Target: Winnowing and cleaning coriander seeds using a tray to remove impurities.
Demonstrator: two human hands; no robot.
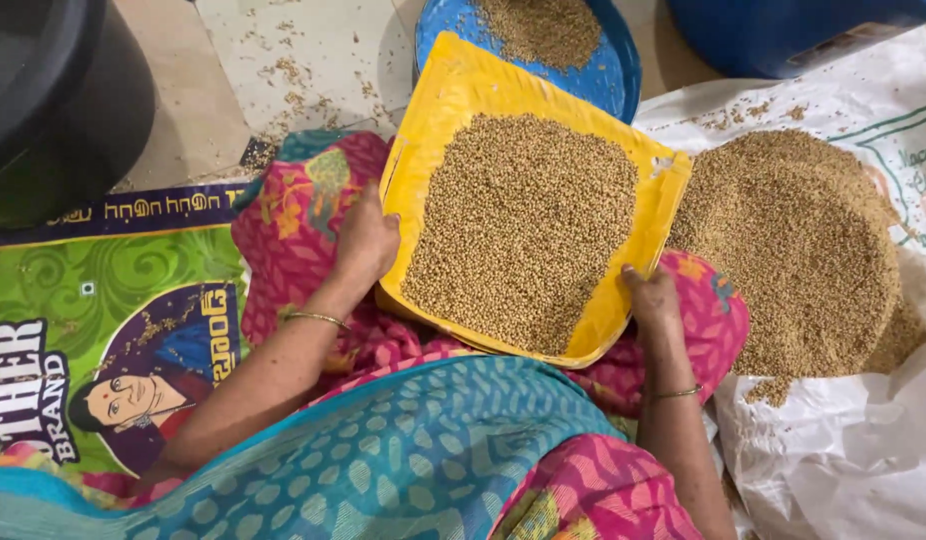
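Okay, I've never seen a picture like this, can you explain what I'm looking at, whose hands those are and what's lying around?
The one picture comes from a camera worn on a person's head, looking down at their own lap and arms. No machine here, just two bare hands. The left hand and the right hand grip opposite edges of a yellow tray spread with small brown grain. Beyond it sits a blue basin with more grain. To the right, a large grain heap lies on a white sack. To the left lies a green printed bag, and a dark container stands in the corner. Stray grains dot the floor.
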